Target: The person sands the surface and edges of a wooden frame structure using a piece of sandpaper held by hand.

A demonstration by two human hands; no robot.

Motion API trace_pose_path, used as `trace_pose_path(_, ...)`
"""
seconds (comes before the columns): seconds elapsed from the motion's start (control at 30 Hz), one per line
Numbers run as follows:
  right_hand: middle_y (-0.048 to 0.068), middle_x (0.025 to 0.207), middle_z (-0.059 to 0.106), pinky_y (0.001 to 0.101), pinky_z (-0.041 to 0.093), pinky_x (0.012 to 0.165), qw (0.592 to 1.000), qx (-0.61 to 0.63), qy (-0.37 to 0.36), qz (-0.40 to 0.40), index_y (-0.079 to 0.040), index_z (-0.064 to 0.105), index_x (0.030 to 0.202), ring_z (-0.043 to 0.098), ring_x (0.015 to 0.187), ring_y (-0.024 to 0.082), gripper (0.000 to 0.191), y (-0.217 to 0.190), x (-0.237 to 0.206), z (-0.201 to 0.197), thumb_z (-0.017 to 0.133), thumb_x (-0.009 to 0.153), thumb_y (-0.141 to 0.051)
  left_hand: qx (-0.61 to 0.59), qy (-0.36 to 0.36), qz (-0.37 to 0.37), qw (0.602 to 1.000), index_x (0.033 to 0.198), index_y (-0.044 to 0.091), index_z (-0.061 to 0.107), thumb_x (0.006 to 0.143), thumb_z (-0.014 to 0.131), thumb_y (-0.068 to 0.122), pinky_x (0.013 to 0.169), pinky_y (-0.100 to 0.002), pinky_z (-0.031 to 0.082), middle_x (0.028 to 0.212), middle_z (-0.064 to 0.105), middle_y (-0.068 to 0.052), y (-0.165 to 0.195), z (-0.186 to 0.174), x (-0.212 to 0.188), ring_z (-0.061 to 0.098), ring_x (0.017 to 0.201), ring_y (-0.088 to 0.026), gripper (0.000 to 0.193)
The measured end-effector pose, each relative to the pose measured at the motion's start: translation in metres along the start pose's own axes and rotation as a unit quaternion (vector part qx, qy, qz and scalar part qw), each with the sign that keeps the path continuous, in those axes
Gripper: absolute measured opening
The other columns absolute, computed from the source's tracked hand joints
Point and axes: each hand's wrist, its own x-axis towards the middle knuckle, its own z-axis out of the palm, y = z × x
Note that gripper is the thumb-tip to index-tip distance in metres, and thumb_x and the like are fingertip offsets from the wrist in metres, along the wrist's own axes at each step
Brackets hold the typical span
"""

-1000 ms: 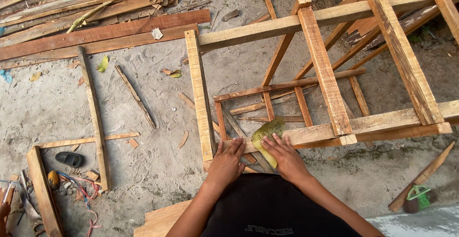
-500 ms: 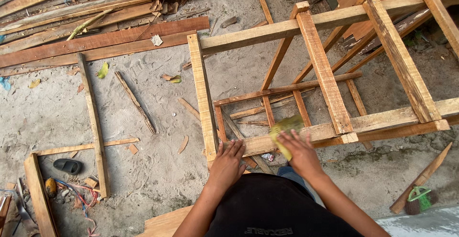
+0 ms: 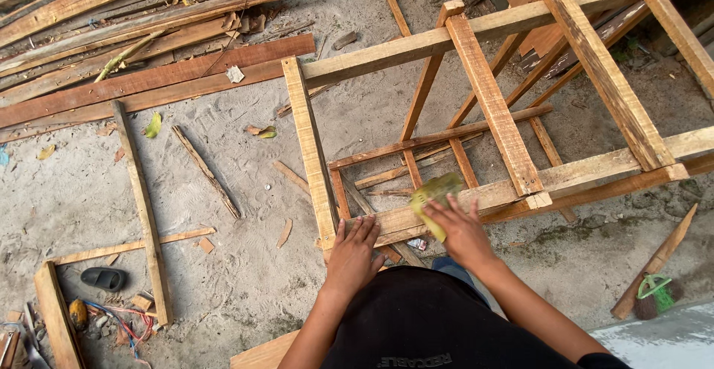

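Observation:
A wooden frame [image 3: 491,108] of pale slats stands over the sandy ground in front of me. My right hand [image 3: 459,229] presses a yellow-green sheet of sandpaper [image 3: 433,194] against the near rail [image 3: 565,177] of the frame. My left hand [image 3: 352,255] lies flat with fingers spread on the same rail, close to the corner post [image 3: 309,142]. My dark shirt fills the bottom of the view.
Long planks [image 3: 149,79] lie piled at the upper left. Loose slats [image 3: 141,205], wood scraps and leaves lie on the sand. A dark sandal [image 3: 103,278] and tangled wires [image 3: 119,324] sit at the lower left. A green-handled tool [image 3: 654,289] lies at the lower right.
My right hand has slid the sandpaper along the near rail, first right then slightly back. My left hand stays flat on the rail near the corner.

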Motion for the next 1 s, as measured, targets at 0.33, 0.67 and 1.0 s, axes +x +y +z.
trace_pose_path(0.33, -0.003, 0.156, 0.041, 0.0689, -0.002, 0.120, 0.996, -0.002, -0.021, -0.087, -0.027, 0.046, 0.147, 0.025, 0.150, 0.030, 0.063, -0.043, 0.000, 0.016, 0.055, 0.092, 0.003, 0.015, -0.034, 0.002, 0.999, 0.150, 0.004, 0.040, 0.088, 0.068, 0.045, 0.122, -0.051, 0.011, 0.159, 0.036, -0.013, 0.000, -0.002, 0.004, 0.029, 0.149, -0.029, 0.079)
trace_pose_path(0.67, -0.001, 0.157, 0.039, 0.0677, 0.003, 0.122, 0.994, -0.044, 0.013, 0.098, -0.022, 0.046, 0.147, 0.030, 0.147, 0.025, 0.064, 0.036, 0.001, -0.017, 0.053, 0.090, 0.006, 0.037, -0.042, 0.004, 0.998, 0.153, 0.005, 0.035, 0.091, 0.062, 0.051, 0.123, -0.050, 0.008, 0.161, 0.032, -0.012, -0.002, 0.006, 0.006, 0.025, 0.150, -0.028, 0.082)
trace_pose_path(1.0, -0.003, 0.163, 0.036, 0.0632, -0.003, 0.124, 0.999, 0.004, -0.031, 0.038, -0.025, 0.047, 0.149, 0.026, 0.149, 0.022, 0.074, -0.006, 0.003, -0.007, 0.057, 0.084, 0.008, 0.025, 0.000, 0.015, 1.000, 0.150, 0.003, 0.040, 0.089, 0.065, 0.050, 0.123, -0.051, 0.010, 0.158, 0.037, -0.013, -0.002, 0.006, 0.006, 0.029, 0.148, -0.029, 0.081)
